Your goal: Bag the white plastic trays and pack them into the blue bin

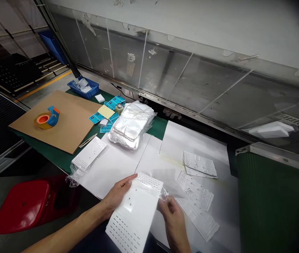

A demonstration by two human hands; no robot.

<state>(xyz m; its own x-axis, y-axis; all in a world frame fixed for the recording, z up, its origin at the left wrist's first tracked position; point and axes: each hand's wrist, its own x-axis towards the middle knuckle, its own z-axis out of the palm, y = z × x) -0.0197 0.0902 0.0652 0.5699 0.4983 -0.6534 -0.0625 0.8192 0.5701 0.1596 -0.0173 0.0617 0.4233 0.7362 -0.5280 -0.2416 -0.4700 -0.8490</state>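
A white slotted panel [135,214] is tilted in front of me, its upper end inside a clear plastic bag [172,182]. My left hand [119,195] grips the panel's left edge, with the thumb on its face. At the right edge, my right hand [172,214] pinches the bag's rim. Just beyond to the right lie several loose white slotted panels [198,205] on the white sheet covering the table. A bagged slotted panel [89,154] rests to the left. Behind stands a pile of clear plastic bags [133,123].
Brown cardboard [60,130] at left carries a tape dispenser [48,117]. Blue label sheets [115,102], a small jar [119,108] and a blue bin [83,88] sit at the back. Tweezers [88,140] lie nearby. A red stool [23,205] stands below left; a green belt [270,203] runs at right.
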